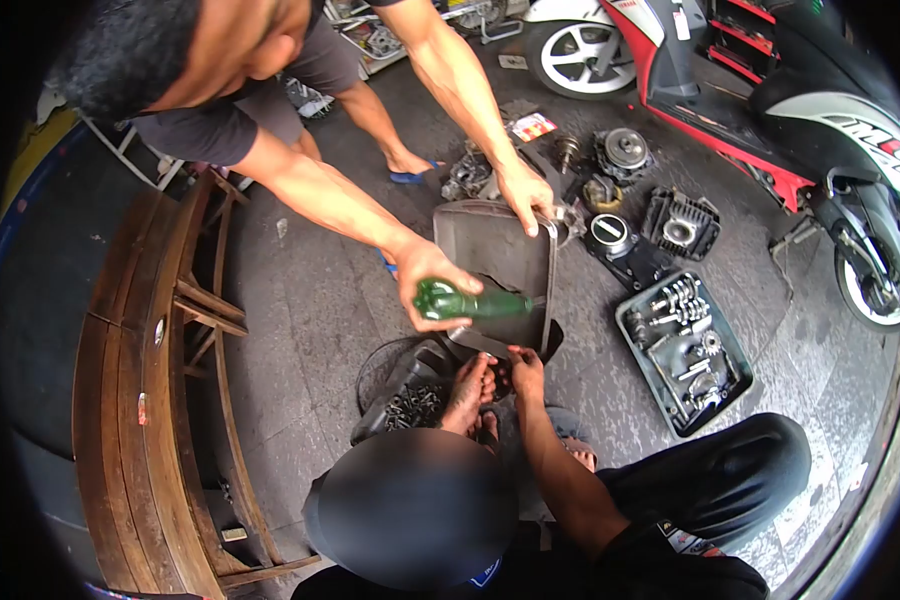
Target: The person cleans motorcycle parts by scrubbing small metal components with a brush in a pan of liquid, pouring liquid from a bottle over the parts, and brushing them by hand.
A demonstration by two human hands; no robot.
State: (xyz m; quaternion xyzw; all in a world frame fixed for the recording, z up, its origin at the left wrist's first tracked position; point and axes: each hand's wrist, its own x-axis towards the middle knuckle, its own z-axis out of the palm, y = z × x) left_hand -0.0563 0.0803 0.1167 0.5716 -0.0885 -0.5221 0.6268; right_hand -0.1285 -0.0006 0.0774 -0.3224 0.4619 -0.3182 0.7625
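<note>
Low in the head view, my left hand (467, 393) is closed, its fingertips pinched at the lower edge of a flat grey metal piece (482, 344). My right hand (527, 372) is closed on the right end of that piece. Just beyond stands a grey metal pan (485, 235), tilted up. A co-worker's hand (526, 190) grips the pan's rim, and the co-worker's other hand (425, 280) holds a green bottle (475, 301) sideways over the pan. The area under my fingers is partly hidden.
Left of my hands is a dark container of bolts (410, 407). To the right lies a tray of engine parts (727, 405), with a cylinder head (681, 226) and other parts behind. A wooden bench (150, 400) lines the left side; a motorbike (670, 120) stands at upper right.
</note>
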